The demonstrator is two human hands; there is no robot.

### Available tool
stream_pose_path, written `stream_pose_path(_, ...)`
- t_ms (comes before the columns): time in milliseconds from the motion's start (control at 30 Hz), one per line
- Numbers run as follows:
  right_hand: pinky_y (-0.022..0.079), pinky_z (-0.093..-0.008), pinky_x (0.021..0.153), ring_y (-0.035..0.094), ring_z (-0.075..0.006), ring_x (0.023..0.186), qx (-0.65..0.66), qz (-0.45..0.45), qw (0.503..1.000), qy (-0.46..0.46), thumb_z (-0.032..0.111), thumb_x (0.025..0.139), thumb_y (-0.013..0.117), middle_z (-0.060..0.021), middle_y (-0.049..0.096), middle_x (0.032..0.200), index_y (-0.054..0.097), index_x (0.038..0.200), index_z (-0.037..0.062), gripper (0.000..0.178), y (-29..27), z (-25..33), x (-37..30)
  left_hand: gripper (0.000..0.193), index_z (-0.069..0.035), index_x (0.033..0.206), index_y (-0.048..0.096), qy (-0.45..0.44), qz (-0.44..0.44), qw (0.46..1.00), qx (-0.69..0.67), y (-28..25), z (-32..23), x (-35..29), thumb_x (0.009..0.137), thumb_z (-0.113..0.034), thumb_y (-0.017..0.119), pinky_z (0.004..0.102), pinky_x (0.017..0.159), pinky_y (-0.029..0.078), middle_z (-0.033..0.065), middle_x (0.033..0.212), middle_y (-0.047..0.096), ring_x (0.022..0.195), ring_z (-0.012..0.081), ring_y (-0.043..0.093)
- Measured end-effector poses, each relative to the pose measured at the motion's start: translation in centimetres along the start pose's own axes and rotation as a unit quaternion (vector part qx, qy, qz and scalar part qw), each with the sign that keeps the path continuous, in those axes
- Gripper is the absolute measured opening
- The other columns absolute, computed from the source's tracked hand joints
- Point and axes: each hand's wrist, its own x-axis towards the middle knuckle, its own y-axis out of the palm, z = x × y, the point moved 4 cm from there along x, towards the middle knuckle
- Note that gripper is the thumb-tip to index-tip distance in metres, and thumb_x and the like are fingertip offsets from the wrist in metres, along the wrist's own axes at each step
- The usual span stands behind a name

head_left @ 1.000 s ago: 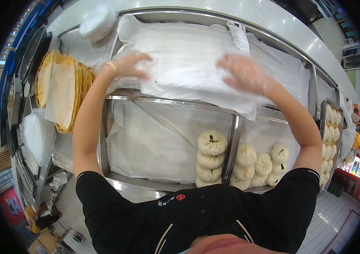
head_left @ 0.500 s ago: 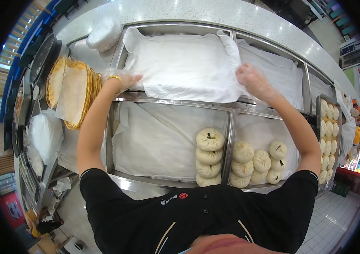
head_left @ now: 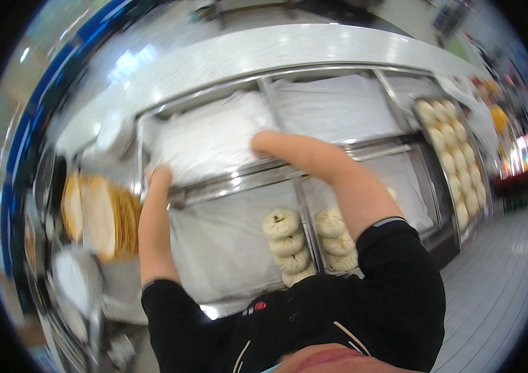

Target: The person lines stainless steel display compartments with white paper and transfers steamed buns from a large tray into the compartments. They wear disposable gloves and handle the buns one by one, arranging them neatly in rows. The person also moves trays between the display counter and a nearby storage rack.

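A white cloth [head_left: 205,133] lies in the far-left steel well, its surface rumpled. My left hand [head_left: 160,173] is at the cloth's near left corner, by the steel rim. At the near right corner is my right hand [head_left: 265,143], its forearm reaching across the near-right compartment. Both hands are smeared by motion and their fingers dip out of sight at the cloth's edge, so any grip is unclear. Below them, pleated steamed buns [head_left: 280,222] sit in a column on the cloth lining the near-left well. More buns [head_left: 330,222] stand in the near-right well, partly behind my right arm.
Stacked round steamer liners [head_left: 99,214] with yellowish rims lie at the left, above a white plastic bag [head_left: 77,276]. A tray of pale buns [head_left: 453,155] stands at the right. Another cloth [head_left: 335,105] lines the far middle well. A pale counter [head_left: 245,53] runs along the back.
My view has swung. The cloth's near edge, which hung over the rim, now lies within the well. My right hand has dropped to the near right corner; my left stays near the left corner.
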Motion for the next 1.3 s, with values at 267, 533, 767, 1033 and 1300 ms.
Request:
stream_pose_path(267, 0.050, -0.0409, 0.076, 0.063, -0.0318, 0.089, 0.047, -0.213, 0.970, -0.110, 0.012, 0.074, 0.054, -0.0174, 0.065, 0.100, 0.067, 0.093, 0.0037, 0.024, -7.4, 2.6, -17.2, 0.060, -0.006, 0.118, 0.061, 0.199, -0.092, 0.966, -0.135, -1.6, 0.0, 3.0, 0.090, -0.056, 0.042, 0.0386, 0.099, 0.038, 0.0167, 0.126, 0.055, 0.113, 0.0299, 0.054)
stream_pose_path(533, 0.048, -0.0417, 0.081, 0.060, -0.0332, 0.090, 0.129, -0.399, 0.897, -0.136, 0.016, 0.077, 0.053, -0.0151, 0.064, 0.093, 0.063, 0.092, 0.0049, 0.021, 1.8, -3.8, -35.1, 0.079, -0.003, 0.111, 0.063, 0.206, 0.075, 0.933, -0.285, -0.2, -7.4, 3.3, 0.089, -0.069, 0.024, 0.0409, 0.091, 0.039, 0.0197, 0.103, 0.064, 0.101, 0.0302, 0.058)
stream_pose_path(767, 0.048, -0.0414, 0.081, 0.061, -0.0311, 0.089, 0.182, -0.247, 0.941, 0.141, 0.025, 0.079, 0.055, -0.0150, 0.065, 0.094, 0.066, 0.095, 0.0068, 0.026, 14.3, -23.7, -48.7, 0.046, -0.003, 0.116, 0.055, 0.270, -0.346, 0.842, -0.313, -11.5, -11.7, -4.7, 0.095, -0.042, 0.043, 0.0424, 0.085, 0.044, 0.0239, 0.104, 0.061, 0.098, 0.0388, 0.057)
stream_pose_path(1033, 0.047, -0.0409, 0.075, 0.062, -0.0318, 0.084, 0.159, -0.320, 0.898, 0.257, 0.053, 0.070, 0.067, -0.0205, 0.065, 0.089, 0.065, 0.090, -0.0007, 0.057, 22.0, -45.1, -49.6, 0.031, -0.002, 0.115, 0.058, 0.399, -0.248, 0.748, -0.469, -21.2, -26.6, -34.8, 0.093, -0.022, 0.056, 0.0301, 0.082, 0.048, 0.0114, 0.101, 0.065, 0.093, 0.0187, 0.061)
stream_pose_path(1300, 0.048, -0.0407, 0.081, 0.062, -0.0313, 0.094, 0.141, -0.273, 0.933, 0.188, 0.063, 0.061, 0.069, -0.0190, 0.065, 0.098, 0.065, 0.096, 0.0011, 0.071, 22.9, -46.5, -46.7, 0.036, -0.003, 0.109, 0.060, 0.381, -0.096, 0.776, -0.494, -20.1, -43.1, -45.4, 0.087, -0.031, 0.059, 0.0367, 0.079, 0.048, 0.0155, 0.099, 0.066, 0.091, 0.0302, 0.063)
